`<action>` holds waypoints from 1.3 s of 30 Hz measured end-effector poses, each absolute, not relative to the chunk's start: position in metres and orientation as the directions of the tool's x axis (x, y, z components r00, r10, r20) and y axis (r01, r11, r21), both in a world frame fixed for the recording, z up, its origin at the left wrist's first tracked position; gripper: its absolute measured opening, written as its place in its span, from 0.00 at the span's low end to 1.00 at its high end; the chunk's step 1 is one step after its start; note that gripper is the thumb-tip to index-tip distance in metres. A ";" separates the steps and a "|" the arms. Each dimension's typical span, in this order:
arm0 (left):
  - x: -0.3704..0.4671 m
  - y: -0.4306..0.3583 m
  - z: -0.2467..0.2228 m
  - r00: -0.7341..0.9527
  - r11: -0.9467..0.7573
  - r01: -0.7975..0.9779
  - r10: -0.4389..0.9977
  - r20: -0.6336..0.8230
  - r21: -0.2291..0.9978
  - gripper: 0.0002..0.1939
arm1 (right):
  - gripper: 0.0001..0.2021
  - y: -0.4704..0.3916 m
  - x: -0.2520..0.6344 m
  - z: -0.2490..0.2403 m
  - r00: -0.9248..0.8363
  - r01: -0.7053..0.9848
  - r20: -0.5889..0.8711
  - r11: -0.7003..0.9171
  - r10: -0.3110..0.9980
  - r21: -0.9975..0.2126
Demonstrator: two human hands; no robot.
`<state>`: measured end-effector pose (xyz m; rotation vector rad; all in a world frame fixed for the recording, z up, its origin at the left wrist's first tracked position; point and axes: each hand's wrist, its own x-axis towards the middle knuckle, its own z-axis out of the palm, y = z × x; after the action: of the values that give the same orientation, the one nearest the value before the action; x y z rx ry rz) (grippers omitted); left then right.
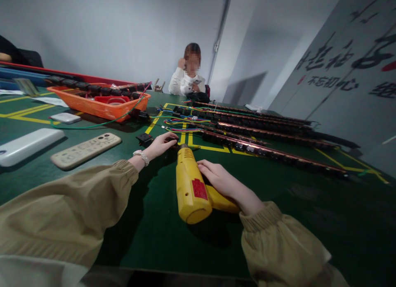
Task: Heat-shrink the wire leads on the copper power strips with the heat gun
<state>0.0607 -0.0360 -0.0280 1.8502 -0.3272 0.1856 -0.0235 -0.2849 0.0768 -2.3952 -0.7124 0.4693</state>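
My right hand (216, 176) is wrapped round a yellow heat gun (189, 188) with a red label on its side. The gun's nozzle points away from me, towards the fingers of my left hand. My left hand (161, 145) is closed, thumb and fingers pinched together at a dark piece just beyond the nozzle. What exactly it grips is too dark to make out. A black socket-like block (144, 139) lies right beside that hand. Coloured wires (182, 122) spread out a little further off, at the ends of long black strips (262, 148) with copper-coloured bars.
An orange basket (99, 107) holds more black strips at the far left. Nearer are a beige remote-like panel (86, 150), a white oblong case (29, 146) and a small white box (65, 118). A person (187, 82) sits across the green table (173, 254).
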 end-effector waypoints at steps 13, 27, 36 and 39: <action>0.057 -0.027 -0.025 0.933 -0.440 -0.335 -0.033 0.358 0.833 0.18 | 0.29 -0.302 -0.011 0.077 0.678 0.405 -0.204 -0.591 0.706 -0.698; 0.055 -0.025 -0.024 0.913 -0.488 -0.348 0.017 0.408 0.800 0.17 | 0.27 -0.315 -0.002 0.084 0.715 0.428 -0.243 -0.686 0.655 -0.589; 0.066 -0.017 -0.037 0.873 -0.601 -0.297 0.143 0.466 0.742 0.12 | 0.23 -0.307 -0.018 0.097 0.899 0.435 0.110 -0.834 0.424 -0.339; 0.067 -0.015 -0.038 0.875 -0.598 -0.281 0.163 0.456 0.751 0.13 | 0.29 -0.289 -0.044 0.105 0.852 0.482 -0.012 -0.794 0.523 -0.371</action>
<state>0.0666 -0.0155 -0.0382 2.1258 -0.0850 0.6138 -0.0439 -0.2889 0.1053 -2.6712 -0.7505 0.1612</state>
